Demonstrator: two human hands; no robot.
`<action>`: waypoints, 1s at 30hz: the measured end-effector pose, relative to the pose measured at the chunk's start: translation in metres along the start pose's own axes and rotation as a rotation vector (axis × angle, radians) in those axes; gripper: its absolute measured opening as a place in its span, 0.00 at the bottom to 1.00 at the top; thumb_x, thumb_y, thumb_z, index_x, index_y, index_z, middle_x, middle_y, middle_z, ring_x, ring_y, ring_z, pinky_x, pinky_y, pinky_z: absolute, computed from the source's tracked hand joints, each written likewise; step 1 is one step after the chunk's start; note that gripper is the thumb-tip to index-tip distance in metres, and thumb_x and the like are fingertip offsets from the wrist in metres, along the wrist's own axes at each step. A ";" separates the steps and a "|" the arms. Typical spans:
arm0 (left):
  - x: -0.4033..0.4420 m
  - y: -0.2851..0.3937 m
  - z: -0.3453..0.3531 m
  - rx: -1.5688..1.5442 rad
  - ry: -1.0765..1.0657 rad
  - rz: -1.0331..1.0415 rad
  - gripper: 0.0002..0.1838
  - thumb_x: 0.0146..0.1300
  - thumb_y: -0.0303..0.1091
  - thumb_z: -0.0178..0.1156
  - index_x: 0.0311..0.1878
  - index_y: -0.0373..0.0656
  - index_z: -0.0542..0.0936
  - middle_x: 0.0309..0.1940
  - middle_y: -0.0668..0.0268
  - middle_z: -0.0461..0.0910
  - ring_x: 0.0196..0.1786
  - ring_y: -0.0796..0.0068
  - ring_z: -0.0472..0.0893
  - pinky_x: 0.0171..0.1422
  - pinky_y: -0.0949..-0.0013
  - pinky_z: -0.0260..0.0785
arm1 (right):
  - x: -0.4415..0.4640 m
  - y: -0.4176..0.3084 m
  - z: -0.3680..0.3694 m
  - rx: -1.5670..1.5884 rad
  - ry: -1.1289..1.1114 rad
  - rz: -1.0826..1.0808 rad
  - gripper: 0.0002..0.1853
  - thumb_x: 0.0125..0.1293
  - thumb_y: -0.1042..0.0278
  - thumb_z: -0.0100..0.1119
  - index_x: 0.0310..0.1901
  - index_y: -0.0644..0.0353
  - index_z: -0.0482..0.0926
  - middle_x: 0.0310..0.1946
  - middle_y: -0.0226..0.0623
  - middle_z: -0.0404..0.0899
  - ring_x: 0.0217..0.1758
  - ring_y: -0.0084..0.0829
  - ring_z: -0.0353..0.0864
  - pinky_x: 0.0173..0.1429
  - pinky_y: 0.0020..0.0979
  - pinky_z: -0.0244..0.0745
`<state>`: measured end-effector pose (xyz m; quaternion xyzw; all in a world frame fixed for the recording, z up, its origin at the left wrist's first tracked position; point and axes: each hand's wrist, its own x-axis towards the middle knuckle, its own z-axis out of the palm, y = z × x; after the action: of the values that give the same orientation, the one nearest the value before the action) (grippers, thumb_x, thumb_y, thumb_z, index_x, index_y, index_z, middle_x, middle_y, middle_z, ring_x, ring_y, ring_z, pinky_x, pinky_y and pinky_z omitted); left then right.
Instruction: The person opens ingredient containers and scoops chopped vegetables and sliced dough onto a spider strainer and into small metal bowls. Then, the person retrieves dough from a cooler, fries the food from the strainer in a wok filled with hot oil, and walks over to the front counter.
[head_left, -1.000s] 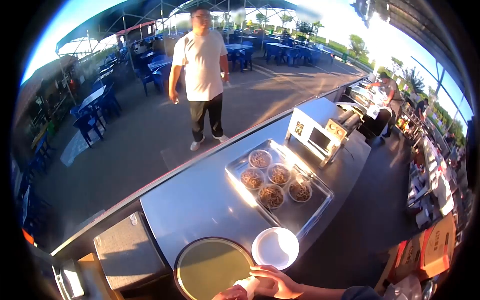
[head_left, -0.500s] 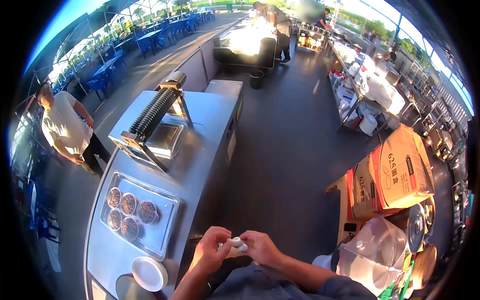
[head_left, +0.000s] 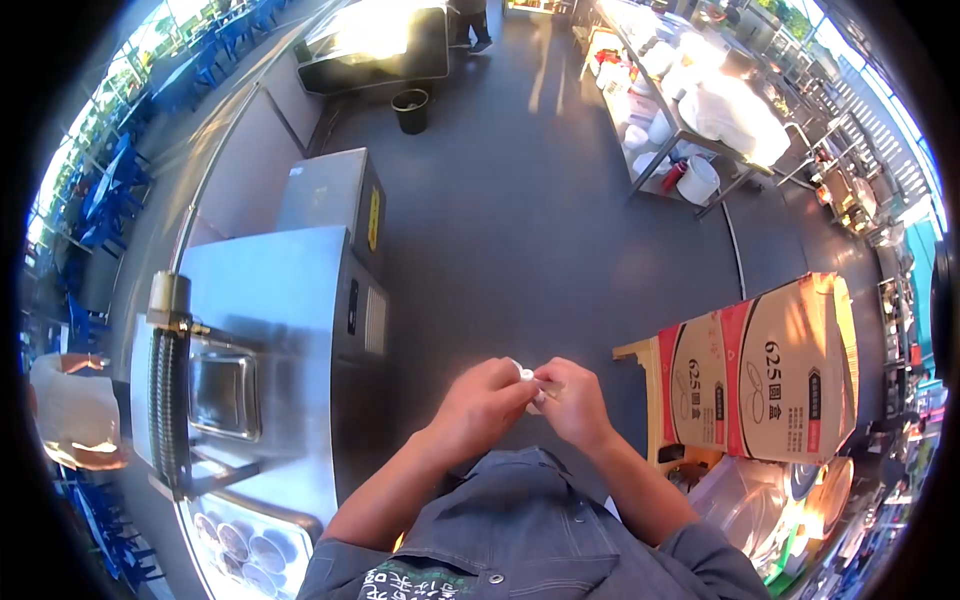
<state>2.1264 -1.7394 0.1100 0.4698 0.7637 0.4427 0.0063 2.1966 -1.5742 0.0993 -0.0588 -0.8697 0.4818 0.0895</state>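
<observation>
Head view shows a dark floor point(head_left: 500, 220) stretching to the right of the steel counter point(head_left: 270, 290), which serves as the landmark here. Across that floor, well apart from the counter's far right, stands a loaded metal shelf unit point(head_left: 655, 160). Opposite the counter's right side, two cardboard boxes point(head_left: 800, 380) printed "625" sit side by side on a wooden stand point(head_left: 655, 400). A lower metal cabinet point(head_left: 325, 190) stands just beyond the counter's far end, and a person in a light top point(head_left: 80, 410) is past its left side. A black bin point(head_left: 411, 115) stands on the floor farther out from that same end. On the counter, a frame with a coiled roller point(head_left: 168, 400) runs along the left, with a metal tray point(head_left: 222, 385) beside it; several round bowls point(head_left: 232, 540) rest in another tray at the near end.

To the right of the counter, clear of it, the left hand point(head_left: 490, 400) and right hand point(head_left: 575, 400) come together, fingertips pinching a small white item point(head_left: 527, 375). It lies between them, partly hidden by the fingers; exactly what it is, I cannot tell.
</observation>
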 end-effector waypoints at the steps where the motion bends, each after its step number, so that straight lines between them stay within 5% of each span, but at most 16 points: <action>1: 0.032 -0.010 0.000 -0.149 -0.004 -0.061 0.09 0.55 0.22 0.66 0.40 0.42 0.83 0.32 0.62 0.75 0.34 0.64 0.77 0.36 0.66 0.70 | 0.024 0.006 -0.014 0.027 0.011 0.028 0.07 0.53 0.78 0.67 0.35 0.65 0.81 0.29 0.40 0.78 0.34 0.39 0.79 0.39 0.34 0.74; 6: 0.212 -0.102 -0.011 -0.937 0.136 -0.312 0.03 0.68 0.22 0.54 0.38 0.37 0.77 0.35 0.66 0.73 0.34 0.79 0.72 0.39 0.75 0.63 | 0.159 0.090 -0.064 0.026 0.138 0.074 0.05 0.56 0.74 0.65 0.34 0.64 0.82 0.29 0.40 0.79 0.34 0.40 0.79 0.39 0.34 0.73; 12: 0.386 -0.216 0.030 -0.674 0.333 -0.589 0.09 0.69 0.21 0.48 0.47 0.35 0.75 0.38 0.65 0.75 0.34 0.81 0.74 0.40 0.76 0.68 | 0.346 0.182 -0.130 0.240 0.122 0.097 0.03 0.62 0.75 0.64 0.34 0.66 0.82 0.30 0.36 0.78 0.33 0.30 0.77 0.38 0.29 0.71; 13: 0.404 -0.241 0.029 -0.440 0.037 -0.585 0.11 0.68 0.21 0.49 0.52 0.35 0.75 0.41 0.63 0.76 0.36 0.81 0.76 0.40 0.75 0.70 | 0.379 0.187 -0.141 0.255 0.138 0.091 0.03 0.62 0.75 0.64 0.34 0.66 0.82 0.30 0.36 0.78 0.33 0.30 0.77 0.38 0.29 0.71; 14: 0.434 -0.241 0.031 -0.545 -0.048 -0.632 0.13 0.67 0.21 0.53 0.54 0.35 0.75 0.42 0.62 0.77 0.40 0.78 0.78 0.43 0.74 0.72 | 0.413 0.192 -0.151 0.279 0.082 0.010 0.03 0.62 0.75 0.63 0.36 0.64 0.82 0.32 0.37 0.78 0.34 0.34 0.78 0.39 0.31 0.72; 15: 0.465 -0.252 0.032 -0.270 -0.067 -0.321 0.15 0.64 0.21 0.57 0.55 0.37 0.75 0.42 0.62 0.78 0.43 0.74 0.79 0.47 0.71 0.73 | 0.450 0.196 -0.165 0.286 0.019 -0.071 0.04 0.62 0.74 0.62 0.38 0.63 0.82 0.33 0.38 0.78 0.36 0.37 0.78 0.40 0.33 0.73; 18: 0.548 -0.287 0.024 -0.047 -0.053 -0.227 0.12 0.58 0.25 0.63 0.46 0.40 0.80 0.39 0.58 0.80 0.42 0.61 0.80 0.46 0.64 0.73 | 0.556 0.203 -0.192 0.330 -0.086 -0.164 0.04 0.63 0.79 0.61 0.40 0.65 0.81 0.37 0.37 0.78 0.39 0.31 0.79 0.44 0.30 0.74; 20: 0.595 -0.322 0.018 -0.128 0.024 -0.492 0.09 0.57 0.24 0.63 0.42 0.39 0.80 0.34 0.59 0.78 0.36 0.63 0.79 0.41 0.67 0.72 | 0.625 0.212 -0.200 0.318 -0.106 -0.081 0.05 0.63 0.80 0.59 0.41 0.66 0.81 0.38 0.38 0.78 0.41 0.32 0.80 0.46 0.29 0.75; 22: 0.636 -0.380 0.013 -0.084 0.030 -0.529 0.06 0.57 0.23 0.63 0.38 0.38 0.80 0.31 0.59 0.76 0.33 0.66 0.78 0.38 0.69 0.71 | 0.694 0.238 -0.199 0.337 -0.065 -0.087 0.06 0.64 0.80 0.58 0.43 0.65 0.79 0.39 0.36 0.78 0.42 0.28 0.79 0.47 0.27 0.74; 24: 0.684 -0.438 0.009 -0.150 0.057 -0.592 0.04 0.58 0.26 0.64 0.36 0.37 0.80 0.27 0.62 0.76 0.27 0.73 0.76 0.33 0.71 0.69 | 0.763 0.265 -0.196 0.671 -0.090 0.179 0.07 0.66 0.79 0.57 0.45 0.64 0.76 0.39 0.32 0.78 0.43 0.22 0.78 0.49 0.26 0.74; 27: 0.775 -0.510 -0.004 -0.268 -0.062 -0.759 0.07 0.61 0.30 0.64 0.41 0.41 0.82 0.23 0.66 0.75 0.26 0.78 0.72 0.32 0.72 0.67 | 0.863 0.298 -0.203 0.586 -0.065 0.207 0.05 0.69 0.75 0.55 0.44 0.62 0.75 0.37 0.32 0.77 0.41 0.20 0.75 0.48 0.26 0.73; 30: 0.877 -0.581 -0.006 -0.377 -0.128 -0.520 0.10 0.61 0.28 0.61 0.46 0.42 0.81 0.28 0.59 0.78 0.30 0.67 0.78 0.36 0.67 0.71 | 0.961 0.304 -0.235 0.453 -0.046 0.216 0.06 0.69 0.70 0.58 0.43 0.62 0.75 0.34 0.32 0.77 0.39 0.20 0.74 0.47 0.24 0.72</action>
<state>1.2203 -1.2063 0.0736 0.2765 0.7608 0.5294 0.2541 1.3122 -1.0377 0.0585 -0.1188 -0.7299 0.6726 0.0285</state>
